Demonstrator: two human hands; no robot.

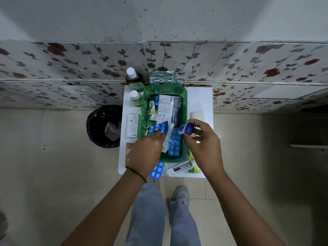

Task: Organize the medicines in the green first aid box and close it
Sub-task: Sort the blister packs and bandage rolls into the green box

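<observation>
The green first aid box [185, 103] stands open on a small white table [204, 98]. Inside lie a large white and dark medicine packet [169, 108], blue blister strips [174, 144] and foil sachets [152, 106]. My left hand [146, 150] is over the box's near left corner, gripping a blue blister strip [158, 127] with white paper under it. My right hand [202, 139] holds a small blue and white jar [186, 128] above the box's right rim.
Two white-capped bottles [134, 77] [135, 98] stand left of the box, a white carton [133, 125] below them. A foil sheet [166, 77] lies behind the box. A tube box [182, 168] and another blue strip [157, 170] lie at the near edge. A black bin [104, 126] stands left.
</observation>
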